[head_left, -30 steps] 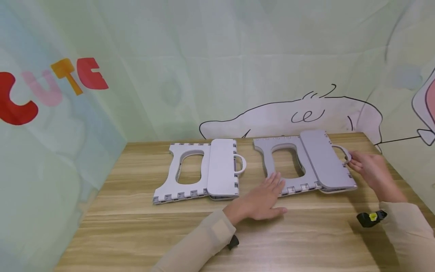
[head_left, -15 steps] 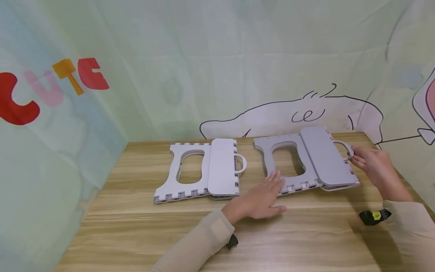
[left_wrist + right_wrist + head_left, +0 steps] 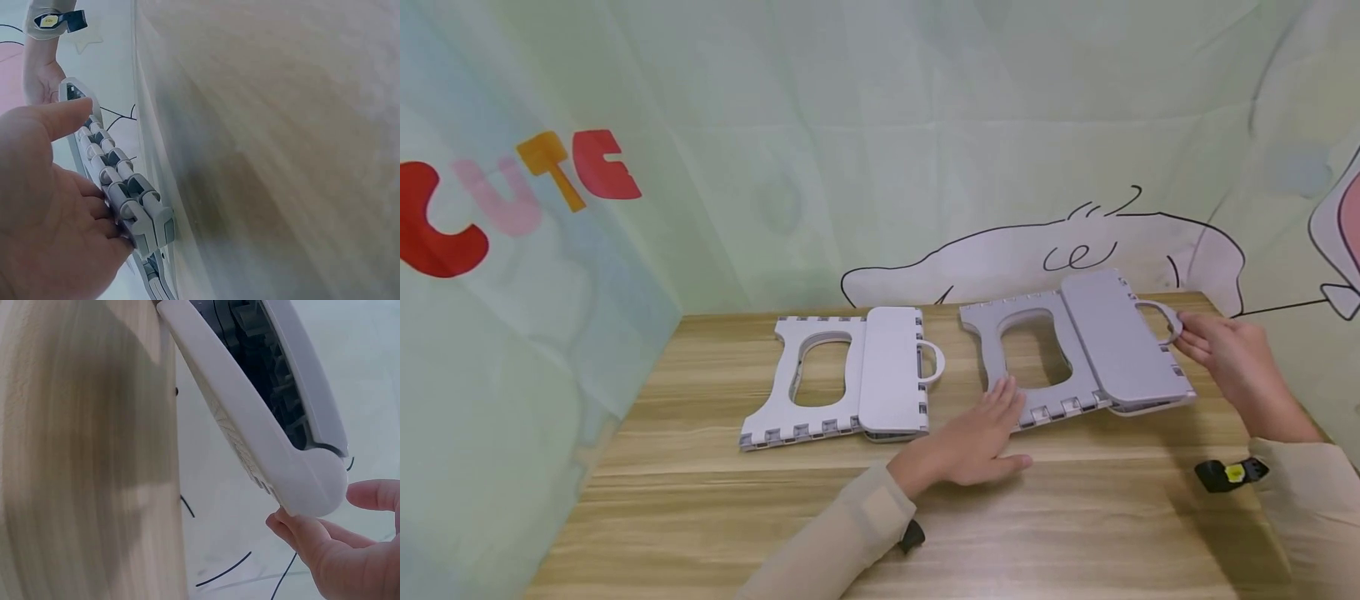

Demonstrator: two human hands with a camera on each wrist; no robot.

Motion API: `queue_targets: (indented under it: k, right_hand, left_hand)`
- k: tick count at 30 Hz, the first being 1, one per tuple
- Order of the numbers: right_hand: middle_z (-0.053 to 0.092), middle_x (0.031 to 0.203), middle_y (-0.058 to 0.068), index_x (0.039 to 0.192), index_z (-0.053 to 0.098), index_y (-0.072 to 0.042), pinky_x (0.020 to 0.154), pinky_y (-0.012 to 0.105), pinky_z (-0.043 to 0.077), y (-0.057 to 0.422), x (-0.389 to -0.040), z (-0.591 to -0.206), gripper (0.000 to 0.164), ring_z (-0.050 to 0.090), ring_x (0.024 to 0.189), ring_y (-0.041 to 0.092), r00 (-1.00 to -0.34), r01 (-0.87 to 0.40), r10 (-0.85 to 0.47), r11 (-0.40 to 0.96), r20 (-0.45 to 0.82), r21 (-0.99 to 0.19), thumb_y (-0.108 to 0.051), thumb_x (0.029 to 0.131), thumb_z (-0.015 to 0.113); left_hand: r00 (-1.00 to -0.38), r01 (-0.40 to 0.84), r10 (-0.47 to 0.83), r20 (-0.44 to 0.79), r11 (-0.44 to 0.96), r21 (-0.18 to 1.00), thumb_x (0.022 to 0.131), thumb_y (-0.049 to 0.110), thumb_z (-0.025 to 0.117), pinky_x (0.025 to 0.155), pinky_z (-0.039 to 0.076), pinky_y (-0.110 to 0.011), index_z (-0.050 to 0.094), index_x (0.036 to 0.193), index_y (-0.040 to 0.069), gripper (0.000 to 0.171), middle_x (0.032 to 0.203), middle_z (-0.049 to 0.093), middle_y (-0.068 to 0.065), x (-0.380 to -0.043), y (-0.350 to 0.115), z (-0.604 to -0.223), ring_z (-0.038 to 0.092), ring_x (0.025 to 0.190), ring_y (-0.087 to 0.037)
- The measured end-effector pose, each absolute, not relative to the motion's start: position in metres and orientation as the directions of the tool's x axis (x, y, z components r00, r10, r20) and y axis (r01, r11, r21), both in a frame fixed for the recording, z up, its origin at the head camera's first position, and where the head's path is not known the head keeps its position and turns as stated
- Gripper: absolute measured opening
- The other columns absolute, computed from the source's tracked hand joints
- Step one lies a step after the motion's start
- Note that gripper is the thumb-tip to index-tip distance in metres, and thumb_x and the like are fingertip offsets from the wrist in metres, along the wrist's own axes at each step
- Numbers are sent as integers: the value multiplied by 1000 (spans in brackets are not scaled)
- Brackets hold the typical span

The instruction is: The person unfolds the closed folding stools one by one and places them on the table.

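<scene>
A grey folding stool [image 3: 1105, 342], folded flat, lies at the right of the table with its handle side tilted up. My right hand [image 3: 1232, 358] pinches the stool's loop handle [image 3: 1168, 321]. In the right wrist view, that side of the stool [image 3: 250, 419] stands clear of the wood. My left hand [image 3: 970, 437] rests its fingers on the stool's near left leg corner, thumb spread out. The left wrist view has those fingers [image 3: 109, 219] against the hinged edge [image 3: 119, 175]. A second folded stool [image 3: 891, 375], lighter in colour, lies flat to the left.
The wooden table [image 3: 700, 517] runs up to a printed cloth backdrop [image 3: 775, 167] at the back and left side. Black wrist cameras [image 3: 1228, 475] are strapped to both sleeves.
My right hand has risen slightly, lifting the grey stool's handle side a little higher off the table. The left hand and the lighter stool have hardly moved.
</scene>
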State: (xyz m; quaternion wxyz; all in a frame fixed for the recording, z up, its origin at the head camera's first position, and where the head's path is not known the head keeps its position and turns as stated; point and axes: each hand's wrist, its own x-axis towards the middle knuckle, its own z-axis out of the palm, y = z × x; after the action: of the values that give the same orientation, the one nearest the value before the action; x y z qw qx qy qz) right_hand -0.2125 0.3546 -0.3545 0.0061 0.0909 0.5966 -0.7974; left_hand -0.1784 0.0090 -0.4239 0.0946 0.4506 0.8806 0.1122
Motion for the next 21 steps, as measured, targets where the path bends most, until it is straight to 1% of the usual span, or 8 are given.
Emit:
queue_targets:
  k: [5, 11, 14, 15, 16, 18, 19, 21]
  right_hand:
    - [71, 84, -5, 80, 76, -14, 70, 18, 58, 351, -211, -349, 25, 71, 79, 5, -990, 76, 95, -285, -107, -955, -9, 99, 61]
    - [70, 89, -11, 84, 75, -17, 72, 17, 56, 345, -210, -341, 16, 70, 81, 2, -990, 38, 125, -227, -68, -973, -16, 97, 66]
    - [70, 90, -12, 87, 76, -19, 74, 17, 56, 343, -210, -338, 12, 70, 83, 1, -990, 17, 134, -213, -46, -977, -17, 96, 68]
    - [69, 92, -13, 99, 76, -15, 75, 17, 56, 342, -210, -337, 9, 70, 84, 1, -990, 12, 137, -197, -40, -980, -19, 95, 69]
    - [68, 97, -11, 112, 74, -11, 76, 17, 55, 341, -210, -335, 20, 69, 85, 0, -989, 10, 142, -178, -36, -984, -21, 95, 69]
    - [66, 111, -6, 136, 58, 1, 78, 16, 54, 339, -210, -333, 50, 68, 88, -2, -988, 12, 149, -139, -33, -990, -25, 94, 70]
    - [64, 123, -2, 144, 46, 6, 80, 16, 54, 337, -210, -331, 64, 67, 88, -4, -987, 21, 153, -115, -39, -993, -26, 95, 69]
    - [52, 143, 3, 150, 21, 16, 82, 15, 52, 334, -210, -327, 86, 66, 90, -6, -986, 34, 161, -66, -44, -997, -31, 95, 68]
  left_hand:
    - [-583, 766, 811, -55, 570, 297, 106, 48, 39, 121, 1, -36, 2, 155, -6, 82, 161, -9, -28, -177, 8, -423, -11, 149, -33]
    - [-586, 755, 809, -45, 565, 333, 106, 47, 40, 120, 1, -37, -2, 154, -7, 84, 160, -13, -29, -175, 7, -422, -11, 149, -36]
    - [-590, 747, 807, -37, 562, 355, 106, 47, 40, 120, 1, -38, -3, 154, -8, 85, 159, -15, -28, -174, 5, -423, -12, 149, -35]
    - [-590, 744, 806, -34, 560, 363, 106, 47, 40, 120, 1, -38, -4, 154, -8, 86, 159, -16, -28, -173, 5, -423, -13, 149, -35]
    - [-592, 742, 805, -31, 560, 370, 106, 47, 40, 120, 1, -38, -4, 154, -8, 86, 159, -17, -27, -173, 5, -423, -13, 149, -35]
    - [-594, 735, 804, -25, 554, 391, 106, 47, 41, 120, 1, -38, -4, 154, -8, 86, 158, -20, -26, -173, 4, -423, -14, 148, -34]
    - [-595, 731, 803, -22, 552, 400, 106, 47, 41, 120, 1, -38, -5, 154, -8, 86, 158, -21, -25, -173, 3, -423, -15, 148, -34]
    - [-597, 725, 802, -17, 549, 416, 106, 47, 41, 120, 1, -39, -5, 154, -8, 87, 157, -24, -23, -172, 2, -422, -15, 148, -34]
